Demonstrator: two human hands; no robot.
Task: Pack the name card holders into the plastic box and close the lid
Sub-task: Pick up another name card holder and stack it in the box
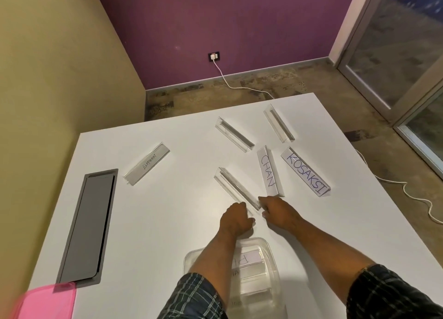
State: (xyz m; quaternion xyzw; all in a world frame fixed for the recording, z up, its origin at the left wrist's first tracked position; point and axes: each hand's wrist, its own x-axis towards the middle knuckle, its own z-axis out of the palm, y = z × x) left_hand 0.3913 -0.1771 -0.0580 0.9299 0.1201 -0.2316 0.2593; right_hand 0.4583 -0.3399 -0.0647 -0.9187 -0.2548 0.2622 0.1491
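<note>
Packing was midway — both hands met at the near end of a clear name card holder in mid-frame, left hand and right hand pinching it. Next: lift it into the plastic box at bottom centre — five others waited.

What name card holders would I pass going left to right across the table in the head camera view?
ELEPHANT holder → empty holder both hands are on → CHAN holder → KOSAKSI holder. The two far empty holders overlap these in order, so I left them out.
</note>
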